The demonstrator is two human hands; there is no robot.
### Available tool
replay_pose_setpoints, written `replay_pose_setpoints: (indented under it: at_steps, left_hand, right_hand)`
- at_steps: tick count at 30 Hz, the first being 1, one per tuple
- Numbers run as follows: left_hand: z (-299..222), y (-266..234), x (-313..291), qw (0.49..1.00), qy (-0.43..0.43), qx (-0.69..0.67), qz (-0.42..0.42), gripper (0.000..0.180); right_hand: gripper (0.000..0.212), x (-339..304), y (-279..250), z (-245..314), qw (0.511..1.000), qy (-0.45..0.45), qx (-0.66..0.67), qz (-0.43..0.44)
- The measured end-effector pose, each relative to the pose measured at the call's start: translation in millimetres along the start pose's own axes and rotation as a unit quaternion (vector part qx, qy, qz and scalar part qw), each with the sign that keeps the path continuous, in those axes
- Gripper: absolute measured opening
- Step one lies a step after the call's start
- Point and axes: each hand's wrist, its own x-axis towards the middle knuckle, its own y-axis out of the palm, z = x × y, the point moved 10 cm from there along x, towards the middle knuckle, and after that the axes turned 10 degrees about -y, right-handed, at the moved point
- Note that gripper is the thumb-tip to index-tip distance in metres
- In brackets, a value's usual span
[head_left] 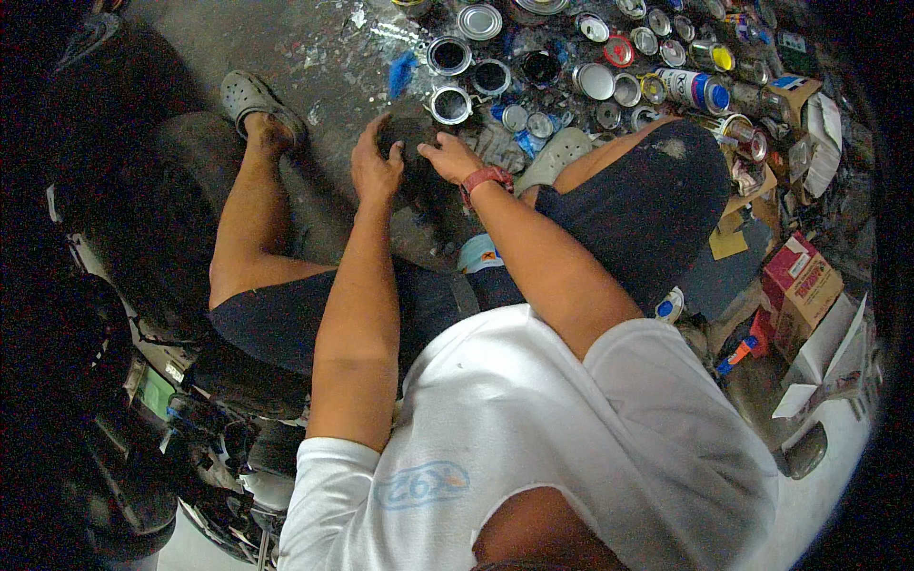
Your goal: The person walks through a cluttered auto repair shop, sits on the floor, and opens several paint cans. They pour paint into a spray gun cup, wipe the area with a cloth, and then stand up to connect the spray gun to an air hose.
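Note:
In front of me, low over the floor, both hands grip a dark grey piece [411, 133] with a flat-looking face. Its kind is hard to make out against the dark ground. My left hand [374, 164] has its left edge, thumb toward me and fingertips partly hidden behind it. On the opposite edge, my right hand [451, 158] pinches it with bent fingers; a red band watch [488, 181] is on that wrist. Just beyond the right hand stands an open can [450, 105] with dark contents. A blue smear or rag [402, 74] lies on the floor beyond the left hand.
Several open cans and lids crowd the far right, including a dark-filled can [448, 56] and a blue-capped can [709, 92]. A red and tan box [802, 276] and loose cardboard lie at right. Dark motorcycle-like parts [114, 457] stand at left.

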Motion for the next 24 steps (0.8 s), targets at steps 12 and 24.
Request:
replay_pose_setpoints:
  at_steps: [12, 24]
  left_hand:
    - [10, 13, 3, 0.998, -0.019, -0.037, 0.042, 0.054]
    - [11, 13, 1, 0.998, -0.013, -0.04, 0.051, 0.057]
  right_hand:
    - [0.035, 2, -35, 19, 0.984, -0.077, 0.04, -0.153]
    - [0.034, -8, -48, 4, 0.976, 0.011, 0.095, -0.196]
